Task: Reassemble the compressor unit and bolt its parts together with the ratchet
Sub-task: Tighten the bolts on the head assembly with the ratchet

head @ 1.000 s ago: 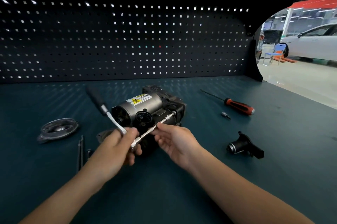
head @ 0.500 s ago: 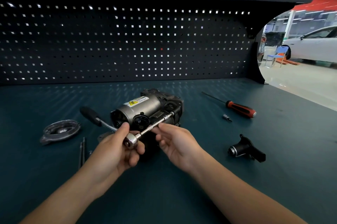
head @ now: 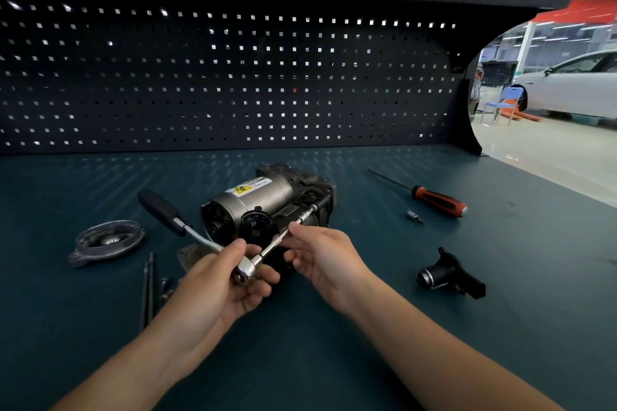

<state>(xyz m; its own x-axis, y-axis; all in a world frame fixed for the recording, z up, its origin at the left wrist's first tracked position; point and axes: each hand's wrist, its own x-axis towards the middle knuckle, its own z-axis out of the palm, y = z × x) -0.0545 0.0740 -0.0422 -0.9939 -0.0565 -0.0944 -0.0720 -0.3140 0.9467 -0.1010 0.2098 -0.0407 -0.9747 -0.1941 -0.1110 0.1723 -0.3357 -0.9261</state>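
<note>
The compressor unit [head: 263, 200], a grey metal cylinder with a yellow warning label and a black body behind it, lies on the bench in the middle. My left hand [head: 222, 283] grips the chrome head of the ratchet [head: 247, 272], whose black handle [head: 160, 210] points up and to the left. A long extension bar [head: 300, 221] runs from the ratchet head to the compressor's right side. My right hand [head: 324, 257] pinches that bar near its middle with thumb and fingertips.
A round metal cover [head: 107, 240] lies at the left. Thin rods and small bolts [head: 148, 280] lie beside my left wrist. At the right are a red-and-black screwdriver [head: 434, 198], a small bit [head: 414, 216] and a black compressor part [head: 449, 275]. A pegboard [head: 233, 76] closes the back.
The ratchet handle swung down to the left and then back up a little, while my left hand slid onto the ratchet head. My right hand stayed on the extension bar.
</note>
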